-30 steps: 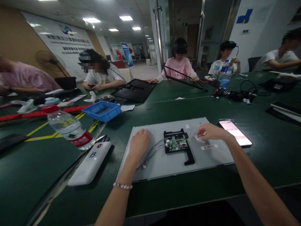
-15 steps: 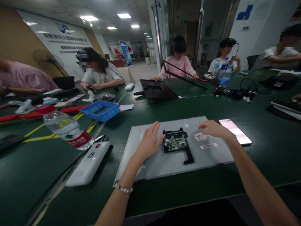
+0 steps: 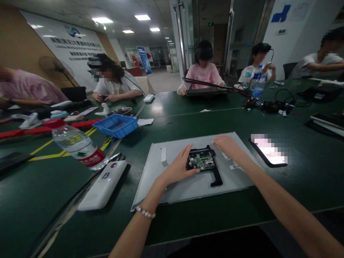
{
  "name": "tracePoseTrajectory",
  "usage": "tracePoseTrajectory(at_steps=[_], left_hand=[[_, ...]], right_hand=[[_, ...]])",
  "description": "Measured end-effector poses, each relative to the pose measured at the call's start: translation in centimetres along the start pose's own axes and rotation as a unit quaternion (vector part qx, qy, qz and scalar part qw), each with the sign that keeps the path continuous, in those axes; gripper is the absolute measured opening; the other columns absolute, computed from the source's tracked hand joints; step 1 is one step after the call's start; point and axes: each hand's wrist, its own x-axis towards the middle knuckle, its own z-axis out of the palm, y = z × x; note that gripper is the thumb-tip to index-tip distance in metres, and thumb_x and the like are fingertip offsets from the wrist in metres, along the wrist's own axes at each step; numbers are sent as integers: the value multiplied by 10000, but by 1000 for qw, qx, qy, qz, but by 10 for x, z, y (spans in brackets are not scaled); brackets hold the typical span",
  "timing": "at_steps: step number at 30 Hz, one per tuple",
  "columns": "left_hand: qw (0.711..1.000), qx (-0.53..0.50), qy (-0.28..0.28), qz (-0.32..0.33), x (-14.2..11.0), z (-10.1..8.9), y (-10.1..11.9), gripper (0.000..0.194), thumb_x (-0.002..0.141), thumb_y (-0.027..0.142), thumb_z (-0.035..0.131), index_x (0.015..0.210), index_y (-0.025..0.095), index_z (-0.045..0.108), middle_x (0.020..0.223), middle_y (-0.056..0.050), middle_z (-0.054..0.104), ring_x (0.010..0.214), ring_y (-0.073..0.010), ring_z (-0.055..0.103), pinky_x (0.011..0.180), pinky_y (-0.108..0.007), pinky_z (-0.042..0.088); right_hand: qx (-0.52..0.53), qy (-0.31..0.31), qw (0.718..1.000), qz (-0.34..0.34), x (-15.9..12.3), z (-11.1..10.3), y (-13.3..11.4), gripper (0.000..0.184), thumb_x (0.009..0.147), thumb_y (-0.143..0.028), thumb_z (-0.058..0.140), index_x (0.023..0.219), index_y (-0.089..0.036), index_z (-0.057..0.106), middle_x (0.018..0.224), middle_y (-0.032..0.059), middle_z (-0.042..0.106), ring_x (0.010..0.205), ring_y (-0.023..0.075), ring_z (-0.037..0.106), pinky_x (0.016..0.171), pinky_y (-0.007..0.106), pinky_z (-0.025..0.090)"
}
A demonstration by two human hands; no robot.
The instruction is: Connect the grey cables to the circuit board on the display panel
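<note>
A flat grey metal panel (image 3: 146,184) lies before me, with a black plastic bracket (image 3: 216,179) holding a green circuit board (image 3: 204,162) on it. My left hand (image 3: 177,168) rests at the bracket's left side, thumb and fingers spread around its corner, the thumb along the near edge. Just right of the bracket's far corner, my right hand (image 3: 227,145) is closed in a pinch over the panel. A tiny white bit shows at its fingertips; what it is I cannot make out. White labels (image 3: 234,167) are partly covered by my right hand and wrist.
A lit phone (image 3: 268,150) lies right of the panel. To the left are a white device marked 13 (image 3: 103,186), a tilted water bottle (image 3: 80,147) and a blue tray (image 3: 115,126). Across the green table (image 3: 172,125) several people sit, one handling a dark flat panel (image 3: 206,92).
My right hand has moved left, from over the labels to beside the bracket. My left hand has shifted right and down onto the bracket's edge. Across the table, a person's dark frame has been lowered.
</note>
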Motion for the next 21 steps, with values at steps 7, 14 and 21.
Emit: tracePoseTrajectory(at_steps=[7,14,21], left_hand=[[1000,-8,-1,4,-1,0,2,945,756,479,604,1453,212,26,1515,-110,149,1374,-286,202,1129,-468,217],[1000,-8,5,12,-1,2,-1,950,751,483,611,1451,206,32,1507,-129,162,1363,-300,226,1115,-476,243],[999,-4,26,37,0,9,-8,993,730,458,648,1449,200,14,1500,-144,181,1365,-299,221,1118,-481,233]], right_hand=[[41,20,999,10,1,-13,-15,217,890,-183,476,956,-171,682,984,102,683,938,229,609,823,324,427],[77,24,996,-49,25,-17,-54,233,913,-201,454,1002,-199,669,1019,79,670,1000,201,587,860,292,417],[75,-23,996,-52,41,-1,-78,223,901,-179,450,938,-160,670,933,99,667,932,207,598,792,276,430]])
